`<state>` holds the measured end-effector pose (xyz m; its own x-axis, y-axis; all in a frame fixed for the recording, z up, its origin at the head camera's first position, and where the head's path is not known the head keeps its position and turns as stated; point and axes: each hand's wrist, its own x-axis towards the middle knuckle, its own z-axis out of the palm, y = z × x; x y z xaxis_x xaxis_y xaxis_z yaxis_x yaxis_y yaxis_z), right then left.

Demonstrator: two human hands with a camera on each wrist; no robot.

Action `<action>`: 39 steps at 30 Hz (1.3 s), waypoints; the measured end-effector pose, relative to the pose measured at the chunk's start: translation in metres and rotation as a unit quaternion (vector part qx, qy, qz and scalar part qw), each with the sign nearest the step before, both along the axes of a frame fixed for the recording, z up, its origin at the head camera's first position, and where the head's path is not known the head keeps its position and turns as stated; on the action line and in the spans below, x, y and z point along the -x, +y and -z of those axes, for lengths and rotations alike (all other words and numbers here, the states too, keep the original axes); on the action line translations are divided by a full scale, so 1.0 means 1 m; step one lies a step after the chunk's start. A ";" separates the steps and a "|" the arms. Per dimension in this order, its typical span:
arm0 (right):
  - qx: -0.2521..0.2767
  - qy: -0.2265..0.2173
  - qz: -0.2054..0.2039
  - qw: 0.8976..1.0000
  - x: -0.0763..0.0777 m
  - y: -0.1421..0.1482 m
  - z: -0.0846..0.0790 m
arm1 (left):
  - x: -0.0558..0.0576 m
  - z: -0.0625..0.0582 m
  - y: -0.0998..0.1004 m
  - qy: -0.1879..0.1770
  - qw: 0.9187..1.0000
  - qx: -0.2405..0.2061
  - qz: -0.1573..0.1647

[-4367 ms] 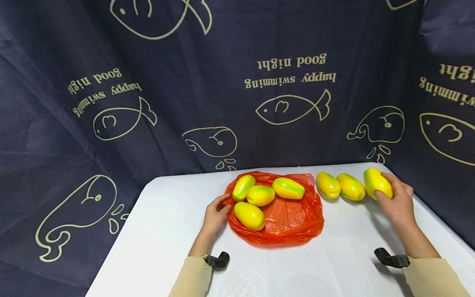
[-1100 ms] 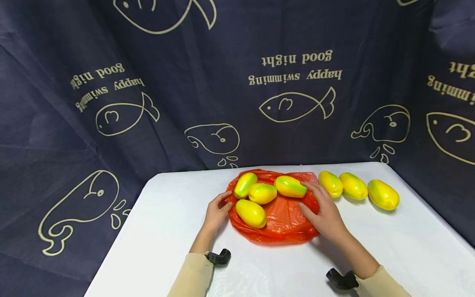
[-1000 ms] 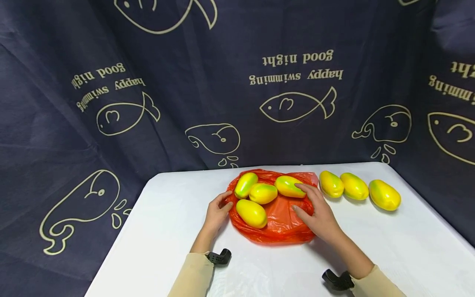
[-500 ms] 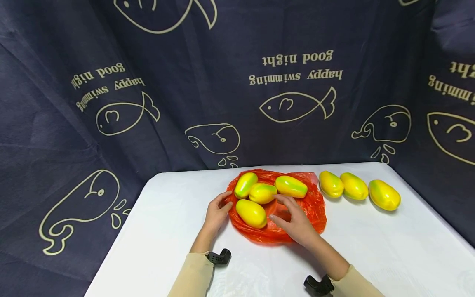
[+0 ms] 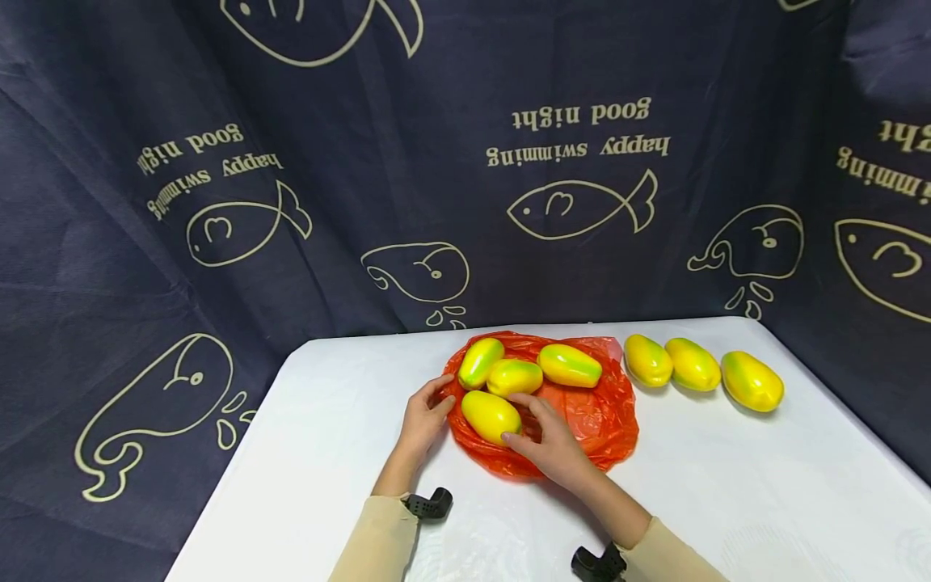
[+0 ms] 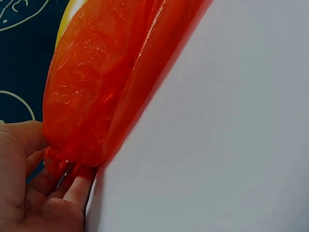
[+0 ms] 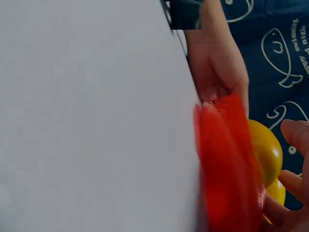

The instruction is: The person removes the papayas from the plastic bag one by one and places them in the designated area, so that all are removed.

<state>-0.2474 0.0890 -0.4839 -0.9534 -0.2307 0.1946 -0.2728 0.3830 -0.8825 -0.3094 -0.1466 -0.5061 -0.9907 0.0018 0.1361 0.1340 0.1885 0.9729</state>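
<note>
A red plastic bag [image 5: 592, 420] lies spread on the white table with several glossy yellow-green papayas on it. My left hand [image 5: 422, 419] holds the bag's left edge; in the left wrist view the red film [image 6: 91, 92] runs between its thumb and fingers. My right hand [image 5: 553, 449] reaches over the bag, thumb and fingers apart at the right end of the nearest papaya [image 5: 489, 415]. In the right wrist view its spread fingers [image 7: 292, 183] are beside a yellow papaya [image 7: 264, 150]. Behind lie papayas at the left [image 5: 480, 364], middle [image 5: 515, 377] and right [image 5: 570, 365].
Three more papayas lie in a row on the table right of the bag: one near it [image 5: 647, 360], a middle one [image 5: 692, 364] and an outer one [image 5: 752, 381]. The white table [image 5: 327, 453] ends at a dark curtain [image 5: 327, 299] behind.
My right hand set a papaya down at the right end of the row, then moved left over the bag to the nearest papaya. My left hand stays at the bag's edge.
</note>
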 end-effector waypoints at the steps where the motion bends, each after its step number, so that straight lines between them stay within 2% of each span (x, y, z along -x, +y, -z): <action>1: -0.006 0.000 0.003 1.000 0.000 -0.002 0.001 | 0.000 0.000 0.000 -0.001 1.000 -0.001 -0.001; 5: -0.024 -0.001 0.016 1.000 0.001 -0.006 0.003 | -0.003 -0.003 0.001 -0.003 1.000 0.003 -0.001; 11: -0.026 0.001 0.014 1.000 0.002 -0.006 0.004 | -0.016 -0.025 0.005 -0.011 1.000 0.015 0.006; 14: -0.024 0.001 0.011 1.000 0.003 -0.005 0.004 | -0.018 -0.030 0.005 -0.010 1.000 0.019 0.008; 23: -0.027 -0.001 0.017 0.999 0.002 -0.006 0.003 | -0.002 -0.004 0.001 -0.007 1.000 0.007 -0.003; 30: -0.027 -0.010 0.022 0.999 0.000 -0.006 0.001 | 0.001 -0.001 0.000 0.005 1.000 0.006 -0.002; 39: -0.020 -0.017 0.032 0.999 -0.003 0.005 -0.005 | 0.000 0.000 0.001 -0.002 1.000 0.003 -0.004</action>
<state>-0.2442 0.0935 -0.4789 -0.9723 -0.1755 0.1542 -0.2169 0.4332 -0.8748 -0.3092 -0.1457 -0.5059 -0.9913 -0.0061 0.1314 0.1277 0.1963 0.9722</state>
